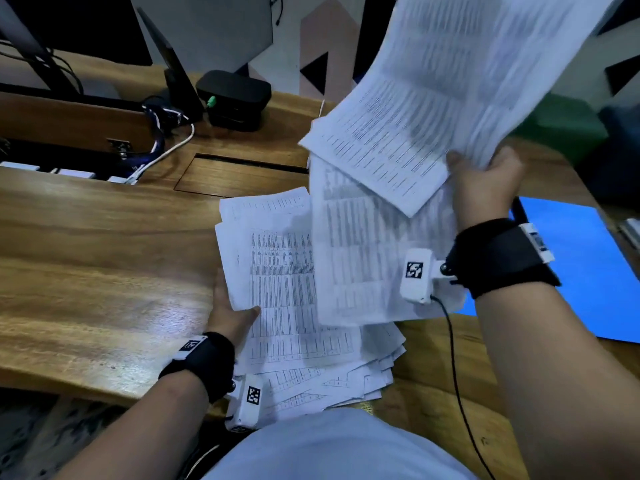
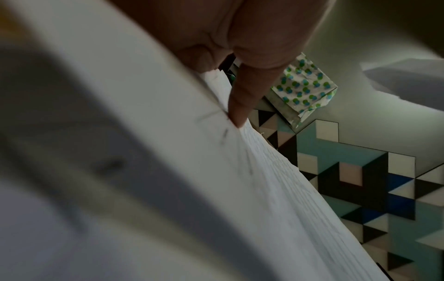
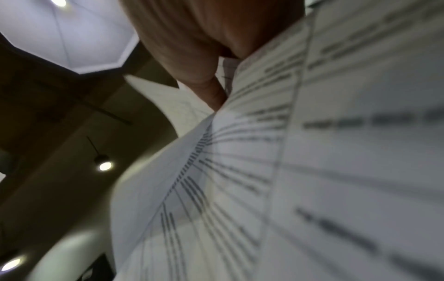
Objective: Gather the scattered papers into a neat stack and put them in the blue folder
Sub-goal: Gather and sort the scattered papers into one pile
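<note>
A loose pile of printed papers (image 1: 298, 306) lies fanned out at the wooden desk's near edge. My left hand (image 1: 230, 311) grips the pile's left edge, thumb on top, and that thumb (image 2: 240, 106) presses the sheets (image 2: 264, 180) in the left wrist view. My right hand (image 1: 485, 183) holds a bundle of sheets (image 1: 433, 98) raised above the desk, their tops blurred. One more sheet (image 1: 377, 258) hangs below that hand over the pile. The held sheets (image 3: 312, 171) fill the right wrist view. The blue folder (image 1: 575, 268) lies flat at the right, partly behind my right wrist.
A black box (image 1: 233, 98), a leaning tablet (image 1: 173, 71) and cables (image 1: 162, 140) sit at the back of the desk (image 1: 104, 254). A recessed cable hatch (image 1: 242, 174) is in the desk's middle. Patterned wall panels (image 2: 360, 180) stand behind.
</note>
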Demonstrator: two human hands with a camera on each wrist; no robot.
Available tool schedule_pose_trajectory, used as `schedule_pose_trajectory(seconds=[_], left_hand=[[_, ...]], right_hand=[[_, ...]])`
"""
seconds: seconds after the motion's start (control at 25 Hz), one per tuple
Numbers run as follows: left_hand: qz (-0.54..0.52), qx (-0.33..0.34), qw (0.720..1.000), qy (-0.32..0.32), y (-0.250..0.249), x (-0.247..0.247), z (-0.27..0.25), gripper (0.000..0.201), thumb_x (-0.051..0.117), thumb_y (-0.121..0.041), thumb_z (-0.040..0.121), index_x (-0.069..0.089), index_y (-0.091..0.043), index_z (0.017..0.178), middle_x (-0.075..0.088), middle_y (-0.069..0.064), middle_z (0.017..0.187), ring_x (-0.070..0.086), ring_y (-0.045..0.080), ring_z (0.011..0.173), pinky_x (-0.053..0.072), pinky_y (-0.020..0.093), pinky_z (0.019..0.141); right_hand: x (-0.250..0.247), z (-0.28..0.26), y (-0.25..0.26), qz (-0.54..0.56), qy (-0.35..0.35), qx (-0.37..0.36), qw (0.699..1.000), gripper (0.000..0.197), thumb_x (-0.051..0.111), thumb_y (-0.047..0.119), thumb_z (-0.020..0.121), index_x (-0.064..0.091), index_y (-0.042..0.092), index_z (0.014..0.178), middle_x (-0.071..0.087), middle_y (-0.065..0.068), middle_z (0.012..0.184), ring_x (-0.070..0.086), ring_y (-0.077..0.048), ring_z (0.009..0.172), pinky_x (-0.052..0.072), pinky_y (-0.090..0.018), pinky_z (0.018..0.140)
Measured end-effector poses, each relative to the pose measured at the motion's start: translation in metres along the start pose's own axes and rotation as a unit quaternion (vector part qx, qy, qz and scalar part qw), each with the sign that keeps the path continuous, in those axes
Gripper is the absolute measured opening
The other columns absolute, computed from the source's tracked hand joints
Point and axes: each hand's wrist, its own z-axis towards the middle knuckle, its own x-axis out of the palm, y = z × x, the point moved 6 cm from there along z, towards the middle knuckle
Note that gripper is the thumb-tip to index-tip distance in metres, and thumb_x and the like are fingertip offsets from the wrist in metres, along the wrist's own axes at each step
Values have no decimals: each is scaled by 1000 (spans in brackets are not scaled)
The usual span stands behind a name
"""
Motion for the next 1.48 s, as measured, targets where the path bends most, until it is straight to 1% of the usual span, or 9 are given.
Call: schedule_pose_trajectory(seconds=[0.08, 0.2, 0.36, 0.52, 0.76, 0.88, 1.04, 1.28, 1.48], left_hand=[[-22, 18, 999, 20, -6, 5, -1, 66, 53, -35, 94, 15, -56, 143, 36, -8, 149, 36, 12, 132, 29, 45, 112], [-61, -21, 995, 72, -11, 7, -2, 59, 47, -79, 73, 59, -46, 121, 53, -4, 141, 48, 16, 129, 36, 45, 109], [58, 0, 997, 45, -10, 12, -12, 21, 71, -33, 82, 64, -13, 85, 68, -2, 85, 66, 18, 84, 49, 12, 67], [76, 2, 997, -32, -4, 1, -10, 34, 55, -18, 94, 53, -6, 126, 52, -1, 112, 52, 17, 107, 38, 27, 89], [102, 1, 993, -63, 6, 3, -4, 26, 57, -21, 91, 54, -8, 113, 63, 11, 112, 61, 31, 104, 49, 38, 91], [126, -18, 990, -63, 5, 10, -4, 40, 61, -17, 88, 40, -10, 121, 56, 12, 112, 59, 30, 99, 48, 37, 88], [38, -19, 997, -58, 1, 11, -2, 62, 65, -12, 84, 25, -17, 131, 55, 11, 118, 59, 28, 102, 48, 37, 93], [143, -41, 985, -88, -2, 4, -3, 41, 68, -28, 83, 58, -7, 117, 64, 11, 118, 62, 29, 97, 49, 33, 84], [277, -75, 953, -95, -12, 15, -10, 54, 68, -32, 81, 47, -11, 126, 38, 17, 136, 38, 40, 124, 40, 42, 98]], right_hand=[[22, -26, -36, -34, 21, 37, 999, 23, 68, 18, 74, 63, 10, 95, 69, -5, 94, 65, -17, 85, 55, -35, 79], [55, -80, -101, -41, 69, 125, 989, 29, 64, 11, 80, 62, 5, 109, 69, -14, 107, 65, -26, 100, 53, -38, 88], [73, -129, -157, -62, 125, 246, 959, 27, 55, 4, 84, 60, 5, 111, 68, -16, 112, 65, -31, 102, 51, -34, 87], [56, -108, -168, -93, 97, 279, 951, 33, 56, 9, 82, 61, 1, 114, 67, -15, 112, 65, -31, 102, 52, -38, 87], [-5, -33, -75, -66, 13, 86, 994, 27, 58, 12, 83, 61, 3, 108, 66, -17, 106, 65, -22, 92, 46, -22, 71], [-8, -25, -55, -14, 74, 75, 994, 15, 58, 8, 82, 62, 11, 96, 65, -6, 87, 60, -2, 63, 47, -14, 55], [17, -67, -107, -97, 203, 180, 958, 31, 65, 18, 71, 70, 6, 99, 70, -11, 88, 68, -27, 78, 56, -39, 71], [41, -128, -159, -256, 375, 240, 858, 39, 67, -3, 74, 58, 5, 111, 63, -10, 98, 59, -21, 88, 45, -25, 74], [50, -109, -166, -262, 320, 178, 893, 35, 48, 8, 92, 42, 12, 126, 56, -8, 106, 54, -25, 94, 42, -29, 83]])
